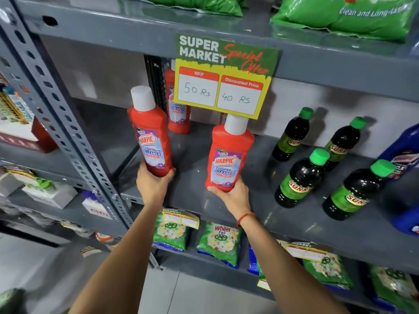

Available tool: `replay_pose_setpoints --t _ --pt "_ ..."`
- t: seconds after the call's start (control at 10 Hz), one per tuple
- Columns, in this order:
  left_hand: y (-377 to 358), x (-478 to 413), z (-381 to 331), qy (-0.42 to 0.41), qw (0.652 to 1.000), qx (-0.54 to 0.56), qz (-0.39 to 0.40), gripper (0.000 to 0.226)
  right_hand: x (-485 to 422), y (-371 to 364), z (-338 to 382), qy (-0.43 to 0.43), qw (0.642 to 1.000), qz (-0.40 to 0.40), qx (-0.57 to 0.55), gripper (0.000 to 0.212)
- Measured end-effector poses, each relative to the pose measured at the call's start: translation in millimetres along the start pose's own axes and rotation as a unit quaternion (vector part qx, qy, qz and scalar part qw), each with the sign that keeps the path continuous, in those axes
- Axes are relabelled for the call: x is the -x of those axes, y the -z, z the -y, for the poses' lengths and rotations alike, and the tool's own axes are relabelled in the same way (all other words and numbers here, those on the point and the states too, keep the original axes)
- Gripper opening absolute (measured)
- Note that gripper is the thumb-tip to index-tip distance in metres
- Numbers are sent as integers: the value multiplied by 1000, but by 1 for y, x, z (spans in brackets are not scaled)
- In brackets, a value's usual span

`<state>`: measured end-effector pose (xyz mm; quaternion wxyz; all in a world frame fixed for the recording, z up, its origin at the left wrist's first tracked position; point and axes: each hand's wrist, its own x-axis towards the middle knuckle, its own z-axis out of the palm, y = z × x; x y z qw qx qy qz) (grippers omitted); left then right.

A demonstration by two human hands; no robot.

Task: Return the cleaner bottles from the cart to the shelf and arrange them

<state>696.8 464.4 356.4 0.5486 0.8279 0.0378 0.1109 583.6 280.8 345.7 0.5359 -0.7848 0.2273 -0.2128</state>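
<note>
My left hand grips the base of a red Harpic bathroom cleaner bottle with a white cap, held upright just above the left part of the grey shelf. My right hand holds a second red Harpic bottle by its base, upright near the shelf's front edge. A third red Harpic bottle stands at the back of the shelf, partly hidden by a price sign. A sliver of another red bottle shows below the sign. The cart is out of view.
Several dark Sunny bottles with green caps stand on the shelf's right half, with a blue bottle beyond. A perforated grey upright borders the left. Green detergent packs fill the shelf below; green bags lie above.
</note>
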Motion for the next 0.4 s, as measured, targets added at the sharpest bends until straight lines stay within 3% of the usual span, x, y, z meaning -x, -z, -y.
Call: replay_pose_setpoints --t 0.4 --pt "5 19 -3 -11 1000 -5 22 90 2 10 -2 3 999 19 -36 65"
